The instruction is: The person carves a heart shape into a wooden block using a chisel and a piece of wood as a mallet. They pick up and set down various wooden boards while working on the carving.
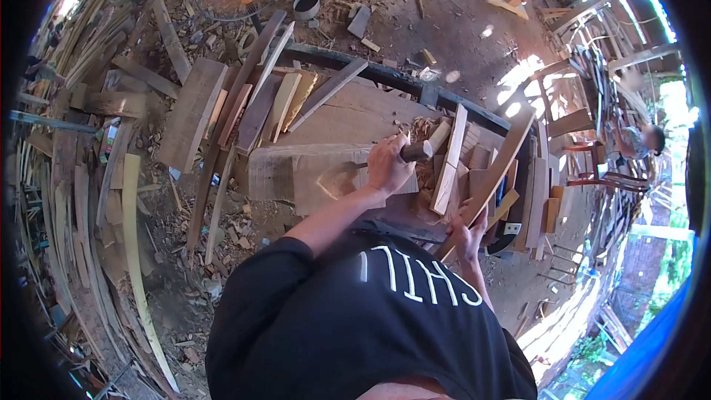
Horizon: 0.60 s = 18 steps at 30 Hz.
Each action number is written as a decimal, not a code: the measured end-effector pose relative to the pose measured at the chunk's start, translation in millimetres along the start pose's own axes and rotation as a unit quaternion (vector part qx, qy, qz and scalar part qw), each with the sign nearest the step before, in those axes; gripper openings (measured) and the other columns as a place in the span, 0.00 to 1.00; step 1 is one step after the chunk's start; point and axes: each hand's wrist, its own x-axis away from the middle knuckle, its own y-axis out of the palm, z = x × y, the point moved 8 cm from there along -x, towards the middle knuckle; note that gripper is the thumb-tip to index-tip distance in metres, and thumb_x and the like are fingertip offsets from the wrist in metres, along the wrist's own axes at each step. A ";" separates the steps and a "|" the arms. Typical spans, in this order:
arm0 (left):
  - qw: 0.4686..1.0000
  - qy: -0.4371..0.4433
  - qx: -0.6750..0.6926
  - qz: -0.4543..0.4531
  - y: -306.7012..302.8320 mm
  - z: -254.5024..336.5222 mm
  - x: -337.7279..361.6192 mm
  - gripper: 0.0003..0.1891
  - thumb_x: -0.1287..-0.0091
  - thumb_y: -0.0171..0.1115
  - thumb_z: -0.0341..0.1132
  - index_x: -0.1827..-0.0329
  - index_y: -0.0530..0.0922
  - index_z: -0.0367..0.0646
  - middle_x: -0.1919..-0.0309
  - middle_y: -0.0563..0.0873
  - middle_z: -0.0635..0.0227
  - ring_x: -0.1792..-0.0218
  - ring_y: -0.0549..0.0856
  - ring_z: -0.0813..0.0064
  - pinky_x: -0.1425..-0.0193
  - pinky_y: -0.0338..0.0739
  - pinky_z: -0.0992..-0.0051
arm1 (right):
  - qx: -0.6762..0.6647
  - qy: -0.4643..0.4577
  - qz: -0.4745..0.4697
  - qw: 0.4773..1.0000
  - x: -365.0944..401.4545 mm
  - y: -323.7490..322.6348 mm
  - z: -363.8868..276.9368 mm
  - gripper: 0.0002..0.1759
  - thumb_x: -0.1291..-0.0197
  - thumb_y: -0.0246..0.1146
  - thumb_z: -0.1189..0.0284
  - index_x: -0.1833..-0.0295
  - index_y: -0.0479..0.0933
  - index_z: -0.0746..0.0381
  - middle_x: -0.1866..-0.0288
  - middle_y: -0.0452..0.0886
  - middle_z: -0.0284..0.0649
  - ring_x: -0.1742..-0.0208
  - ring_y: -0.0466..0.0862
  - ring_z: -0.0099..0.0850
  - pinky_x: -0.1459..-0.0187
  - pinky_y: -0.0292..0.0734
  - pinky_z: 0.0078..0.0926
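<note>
Head view: a dark handle (418,150) lay within the left hand (386,167), whose fingers were curled fully around it, the butt end protruding to the right; the rest of the tool could not be made out clearly. Beside this hand, a pale block (315,170) rested on the desk (370,111). The right hand (466,231) was closed around the lower part of a long strip (498,170), which slanted away from the body toward the upper right. Between the hands, a stick (449,164) lay among offcuts and shavings (424,204). Outward to the left, slats and a broad board (189,111) lay side by side. Beyond the desk, a can (306,7) stood on littered ground (452,22). At far right, a person (630,142) was beside a red chair (592,179).
</note>
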 end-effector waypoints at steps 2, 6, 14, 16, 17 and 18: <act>1.000 0.012 -0.014 0.001 4.6 -1.7 0.6 0.13 0.49 0.72 0.33 0.67 0.75 0.48 0.72 0.82 0.65 0.66 0.84 0.57 0.62 0.76 0.59 | 0.094 -0.079 -0.066 0.990 -9.2 2.8 33.2 0.19 0.47 0.67 0.72 0.50 0.71 0.61 0.69 0.75 0.33 0.74 0.76 0.21 0.73 0.73 0.21; 0.992 0.123 0.006 -0.010 -4.4 19.9 11.7 0.13 0.53 0.71 0.31 0.65 0.76 0.49 0.72 0.80 0.66 0.67 0.83 0.57 0.63 0.75 0.59 | 0.241 -0.005 -0.103 0.965 -16.8 -17.7 36.0 0.25 0.52 0.73 0.72 0.48 0.73 0.64 0.62 0.80 0.36 0.62 0.77 0.23 0.60 0.74 0.23; 0.986 0.158 0.001 -0.053 7.3 33.7 24.7 0.21 0.59 0.73 0.31 0.60 0.76 0.51 0.68 0.78 0.67 0.63 0.81 0.61 0.57 0.75 0.61 | 0.117 0.022 -0.052 0.992 -15.7 -58.6 38.5 0.29 0.52 0.73 0.72 0.44 0.71 0.64 0.60 0.78 0.34 0.62 0.77 0.22 0.60 0.75 0.22; 0.990 0.132 -0.005 -0.041 12.3 21.1 26.6 0.21 0.59 0.73 0.30 0.61 0.76 0.51 0.68 0.78 0.67 0.63 0.81 0.61 0.57 0.75 0.61 | 0.050 -0.031 -0.022 0.998 -15.8 -61.3 13.2 0.24 0.50 0.70 0.75 0.46 0.71 0.61 0.72 0.74 0.29 0.75 0.75 0.19 0.72 0.73 0.19; 0.994 0.108 -0.009 -0.032 13.3 13.9 27.1 0.21 0.59 0.74 0.30 0.61 0.75 0.51 0.68 0.78 0.67 0.62 0.81 0.60 0.57 0.75 0.61 | 0.016 -0.049 0.008 0.999 -16.2 -60.3 2.4 0.24 0.50 0.70 0.76 0.47 0.71 0.61 0.73 0.74 0.29 0.77 0.75 0.19 0.74 0.72 0.19; 0.993 0.109 -0.009 -0.034 11.6 16.0 26.3 0.21 0.59 0.74 0.30 0.61 0.75 0.51 0.68 0.78 0.67 0.62 0.81 0.60 0.57 0.75 0.61 | -0.018 -0.067 0.040 0.997 -15.3 -61.3 -6.1 0.23 0.49 0.69 0.77 0.47 0.71 0.61 0.75 0.73 0.29 0.80 0.74 0.19 0.76 0.71 0.18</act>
